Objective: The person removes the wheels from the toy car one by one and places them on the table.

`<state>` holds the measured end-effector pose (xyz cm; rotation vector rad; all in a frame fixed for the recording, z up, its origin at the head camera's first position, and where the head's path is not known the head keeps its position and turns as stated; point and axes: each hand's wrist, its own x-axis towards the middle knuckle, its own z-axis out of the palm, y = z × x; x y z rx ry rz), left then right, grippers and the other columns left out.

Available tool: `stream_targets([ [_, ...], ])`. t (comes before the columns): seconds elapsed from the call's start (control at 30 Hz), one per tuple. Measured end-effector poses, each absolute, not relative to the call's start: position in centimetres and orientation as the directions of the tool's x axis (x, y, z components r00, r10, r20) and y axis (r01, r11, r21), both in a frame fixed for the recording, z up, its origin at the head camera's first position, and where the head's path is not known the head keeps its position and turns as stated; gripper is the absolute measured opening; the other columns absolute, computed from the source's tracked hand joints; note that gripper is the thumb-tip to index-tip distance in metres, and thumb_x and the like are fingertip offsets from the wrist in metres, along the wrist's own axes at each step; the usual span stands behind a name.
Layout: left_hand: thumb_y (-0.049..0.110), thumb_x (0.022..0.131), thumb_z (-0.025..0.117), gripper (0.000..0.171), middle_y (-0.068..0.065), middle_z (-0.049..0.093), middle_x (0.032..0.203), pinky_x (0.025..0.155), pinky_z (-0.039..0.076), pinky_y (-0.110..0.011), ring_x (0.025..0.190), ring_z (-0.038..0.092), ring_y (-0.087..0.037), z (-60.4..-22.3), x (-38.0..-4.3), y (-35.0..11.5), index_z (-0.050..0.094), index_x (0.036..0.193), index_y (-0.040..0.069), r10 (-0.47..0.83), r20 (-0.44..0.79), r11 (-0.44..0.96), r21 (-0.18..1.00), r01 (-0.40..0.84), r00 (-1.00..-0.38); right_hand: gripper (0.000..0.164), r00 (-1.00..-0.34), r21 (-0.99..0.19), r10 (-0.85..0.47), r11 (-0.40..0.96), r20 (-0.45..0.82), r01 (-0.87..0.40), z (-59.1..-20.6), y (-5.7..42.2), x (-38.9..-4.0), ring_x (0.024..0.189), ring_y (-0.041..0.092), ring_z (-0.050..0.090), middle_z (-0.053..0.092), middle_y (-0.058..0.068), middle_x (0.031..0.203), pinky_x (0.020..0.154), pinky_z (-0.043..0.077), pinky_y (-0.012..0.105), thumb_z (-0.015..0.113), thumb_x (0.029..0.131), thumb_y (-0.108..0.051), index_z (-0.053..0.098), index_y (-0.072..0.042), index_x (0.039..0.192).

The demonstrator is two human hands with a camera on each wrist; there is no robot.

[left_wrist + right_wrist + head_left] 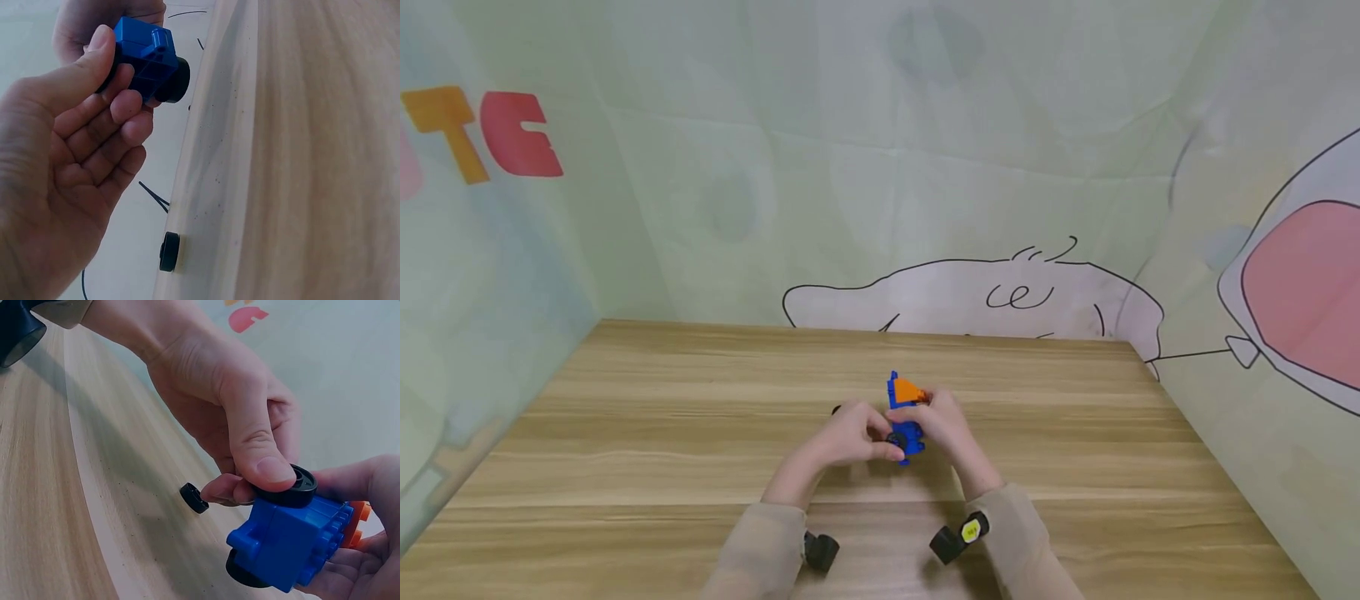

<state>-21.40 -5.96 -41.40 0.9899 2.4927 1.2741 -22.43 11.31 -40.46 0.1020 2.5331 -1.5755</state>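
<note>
A blue building-block toy car [906,431] with an orange piece [907,391] at its far end is held above the table. My left hand [847,435] pinches a black wheel [301,486] at the car's side, thumb pressed on its outer face. My right hand [942,421] grips the blue body nearer the orange part. Another black wheel [179,81] sits on the car's opposite side. In the left wrist view the ribbed underside shows, with left fingers touching it. A loose black wheel [194,498] stands on the table beyond the left hand.
The wood-grain table [700,375] ends at a printed cloth backdrop [880,167] at the back and sides. Black wrist cameras are strapped by both beige sleeves [763,542], low over the table.
</note>
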Motion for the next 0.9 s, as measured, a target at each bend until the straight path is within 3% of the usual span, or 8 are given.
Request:
stream_targets([
  [0.43,0.021,0.085,0.077,0.037,0.009,0.042,0.056,0.048,0.024,-0.017,0.048,0.032,-0.002,-41.6,-21.4,-5.9,0.055,0.061,0.005,0.622,0.123,0.433,0.768,0.471,-0.773,0.043,-0.987,-0.871,0.004,0.47,-0.162,0.145,-40.3,11.2,-22.3,0.082,0.022,0.057,0.067,0.012,0.094,0.072,0.048,0.029,0.08,0.075,-0.025,0.067,0.003,0.105],
  [0.73,0.019,0.083,0.078,0.03,0.007,0.049,0.061,0.051,0.029,-0.017,0.054,0.038,-0.004,-40.4,-21.5,-6.2,0.062,0.064,0.003,0.594,0.181,0.416,0.765,0.492,-0.784,0.033,-0.993,-0.815,-0.002,0.571,-0.12,0.097,-41.3,10.6,-22.5,0.062,0.015,0.046,0.052,0.002,0.069,0.055,0.035,0.021,0.075,0.076,-0.023,0.068,0.006,0.09],
  [0.9,0.016,0.083,0.078,0.027,0.006,0.051,0.06,0.053,0.031,-0.017,0.055,0.039,-0.004,-40.0,-21.6,-6.6,0.066,0.065,0.001,0.558,0.211,0.388,0.789,0.477,-0.802,0.033,-0.992,-0.812,-0.001,0.575,-0.126,0.102,-41.4,10.5,-22.6,0.064,0.017,0.048,0.055,0.005,0.073,0.056,0.038,0.023,0.073,0.077,-0.02,0.068,0.008,0.095],
])
